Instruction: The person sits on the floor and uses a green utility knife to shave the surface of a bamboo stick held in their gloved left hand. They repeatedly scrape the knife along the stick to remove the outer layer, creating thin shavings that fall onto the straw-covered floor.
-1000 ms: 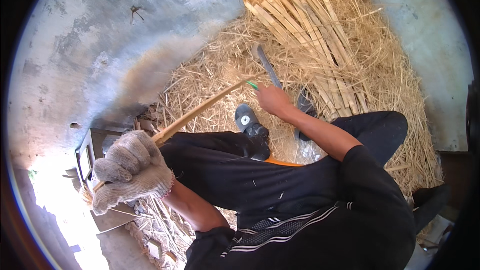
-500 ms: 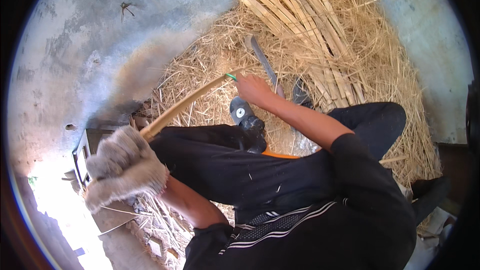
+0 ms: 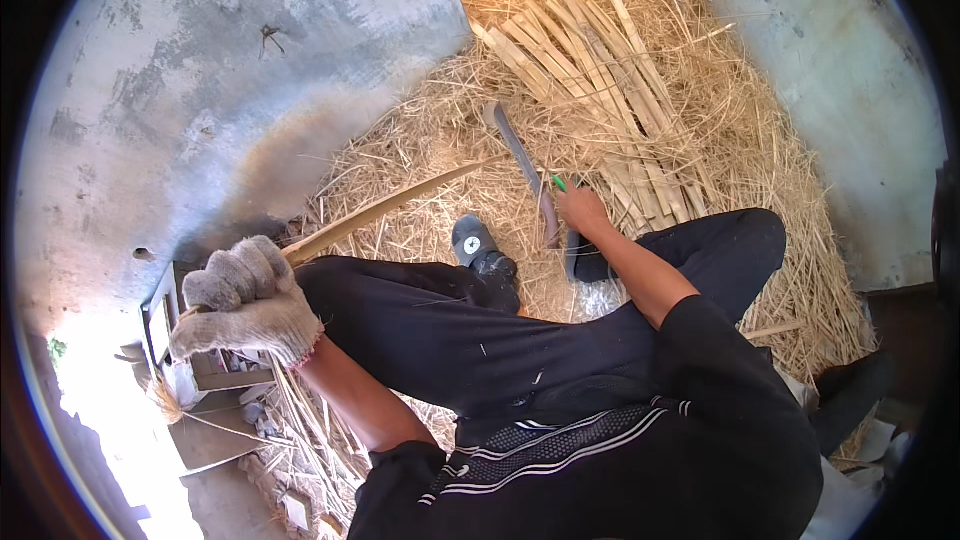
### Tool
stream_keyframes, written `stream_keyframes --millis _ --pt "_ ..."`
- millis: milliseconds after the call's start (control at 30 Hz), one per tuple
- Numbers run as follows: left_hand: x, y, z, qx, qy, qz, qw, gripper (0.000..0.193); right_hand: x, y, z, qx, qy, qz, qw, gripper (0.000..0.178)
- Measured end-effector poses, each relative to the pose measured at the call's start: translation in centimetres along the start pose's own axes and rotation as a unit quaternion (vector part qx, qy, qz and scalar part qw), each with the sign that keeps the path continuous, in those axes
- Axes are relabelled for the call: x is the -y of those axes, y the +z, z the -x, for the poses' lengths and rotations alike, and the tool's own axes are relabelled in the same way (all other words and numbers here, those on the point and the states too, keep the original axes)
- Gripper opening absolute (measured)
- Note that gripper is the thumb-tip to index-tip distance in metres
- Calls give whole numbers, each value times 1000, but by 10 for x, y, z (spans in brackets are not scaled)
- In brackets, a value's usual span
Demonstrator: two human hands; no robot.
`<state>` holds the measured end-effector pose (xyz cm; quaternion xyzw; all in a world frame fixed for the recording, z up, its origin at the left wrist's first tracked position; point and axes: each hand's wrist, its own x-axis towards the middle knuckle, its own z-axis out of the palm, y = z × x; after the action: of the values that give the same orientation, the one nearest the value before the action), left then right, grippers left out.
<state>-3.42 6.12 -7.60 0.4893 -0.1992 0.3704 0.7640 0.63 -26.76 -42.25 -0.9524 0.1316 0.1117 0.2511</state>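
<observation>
My left hand, in a grey knitted glove, is closed round one end of a long pale bamboo strip. The strip slants up to the right over my bent leg, its narrow far end free above the straw. My bare right hand is closed on a small green-handled tool; only a bit of green shows, and its blade or tip cannot be made out. Just left of that hand, a long-bladed machete with a brownish handle lies on the straw.
Several split bamboo strips lie in a pile on straw at the far right. A dark sandal is on my foot. Worn grey walls stand at left and right. Beside my left hand is a wooden box.
My right hand has moved away from the strip's far end, rightward and nearer my body, with the green-handled tool. My left hand keeps its hold on the strip and has risen slightly.
</observation>
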Motion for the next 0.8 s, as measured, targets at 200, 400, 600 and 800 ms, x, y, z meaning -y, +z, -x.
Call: stream_keyframes --millis 200,400,600,800 --pt "3 15 8 119 22 88 989 65 122 -48 26 21 -201 -189 961 31" --pt "9 13 15 161 28 89 983 64 125 -42 32 23 -171 -108 979 35" --pt "11 18 6 180 7 98 979 64 115 -20 23 -18 -159 -90 983 31" --pt "4 10 9 153 -1 81 985 64 136 -56 39 46 -167 -92 981 31"
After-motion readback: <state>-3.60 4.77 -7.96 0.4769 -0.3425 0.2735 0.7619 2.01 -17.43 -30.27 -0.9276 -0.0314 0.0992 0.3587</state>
